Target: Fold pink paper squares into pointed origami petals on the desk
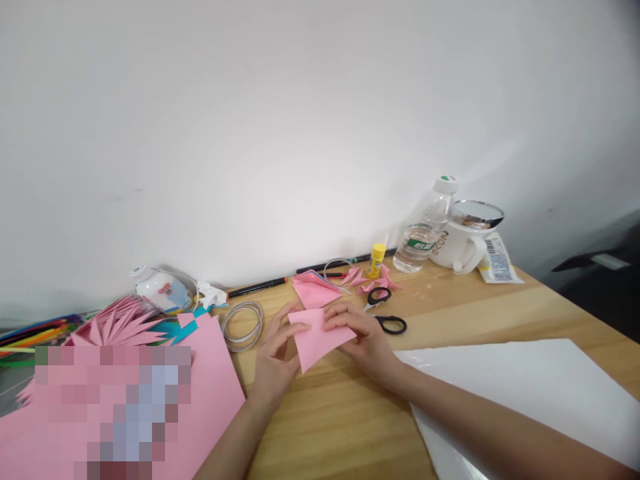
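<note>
A small square of pink paper (320, 343) is held up over the wooden table, slightly bent. My left hand (277, 350) grips its left edge, fingers curled around the side. On the right edge, my right hand (363, 337) pinches the same sheet, fingertips over its upper face. Just behind the sheet lies a folded pink paper piece (315, 293). Black-handled scissors (385, 313) rest to the right of my right hand, their blades partly hidden. A yellow glue stick (377, 261) stands beyond them among small pink paper pieces (384, 281).
Left are large pink sheets (220, 360), a fan of pink strips (117, 327), a white bottle (163, 290) and a coiled cable (243, 325). Black markers (257, 288) lie along the wall. A water bottle (423, 230), a white mug (463, 240) and a white sheet (515, 393) occupy the right.
</note>
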Demonstrator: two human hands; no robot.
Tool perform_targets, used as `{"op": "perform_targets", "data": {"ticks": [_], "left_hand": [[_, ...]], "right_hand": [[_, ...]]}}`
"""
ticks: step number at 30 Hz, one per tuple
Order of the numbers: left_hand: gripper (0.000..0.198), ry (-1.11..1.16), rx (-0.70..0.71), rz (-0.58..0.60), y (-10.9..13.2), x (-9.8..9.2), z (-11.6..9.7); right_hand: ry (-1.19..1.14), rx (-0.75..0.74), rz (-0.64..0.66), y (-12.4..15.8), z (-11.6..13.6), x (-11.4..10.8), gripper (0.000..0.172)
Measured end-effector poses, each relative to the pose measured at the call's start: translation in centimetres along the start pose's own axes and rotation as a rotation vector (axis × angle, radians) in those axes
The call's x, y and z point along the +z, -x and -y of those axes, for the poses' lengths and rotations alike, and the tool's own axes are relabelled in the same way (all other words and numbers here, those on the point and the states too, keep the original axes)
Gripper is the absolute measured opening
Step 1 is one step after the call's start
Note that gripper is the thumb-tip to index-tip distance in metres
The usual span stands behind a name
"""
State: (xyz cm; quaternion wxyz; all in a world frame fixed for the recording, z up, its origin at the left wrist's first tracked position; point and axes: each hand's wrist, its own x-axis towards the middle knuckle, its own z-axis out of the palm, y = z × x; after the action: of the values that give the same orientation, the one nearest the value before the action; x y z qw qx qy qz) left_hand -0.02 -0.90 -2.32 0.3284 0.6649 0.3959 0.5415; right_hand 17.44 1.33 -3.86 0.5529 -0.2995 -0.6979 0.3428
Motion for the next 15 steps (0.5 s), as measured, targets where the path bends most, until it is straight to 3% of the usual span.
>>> {"op": "perform_targets", "data": {"ticks": [6, 15], "left_hand": [[0.029, -0.028, 0.026, 0.040, 0.34, -0.04, 0.49], [0.032, -0.180, 0.038, 0.116, 0.27, -0.14, 0.21]], "right_hand": [[0.001, -0.024, -0.029, 0.05, -0.03, -0.05, 0.022], [-0.195, 0.082, -0.046, -0.09, 0.90, 0.25, 0.023]]}}
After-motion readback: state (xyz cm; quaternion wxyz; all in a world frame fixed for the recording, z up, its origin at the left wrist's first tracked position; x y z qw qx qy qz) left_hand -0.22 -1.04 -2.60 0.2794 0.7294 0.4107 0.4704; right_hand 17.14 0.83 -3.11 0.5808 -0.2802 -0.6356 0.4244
